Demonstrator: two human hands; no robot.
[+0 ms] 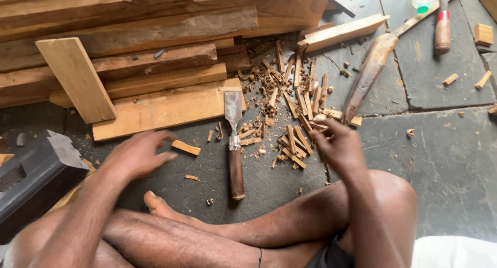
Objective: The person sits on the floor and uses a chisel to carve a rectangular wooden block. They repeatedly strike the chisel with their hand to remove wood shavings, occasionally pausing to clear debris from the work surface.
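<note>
Here, left hand (137,155) spread open, palm down, fingertips touching a small wood offcut (186,148) on the slate floor (445,159). Right hand (336,143) curled among splintered sticks (297,138); grip unclear, blurred. Chisel (234,143) lies flat between the hands: steel blade, smooth dark handle. Rough planks (155,87) stacked behind.

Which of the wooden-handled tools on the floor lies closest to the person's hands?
The wide-bladed chisel, lying on the floor between the left hand and the right hand. The long wooden tool and the red-banded handle lie farther away, toward the top right.
</note>
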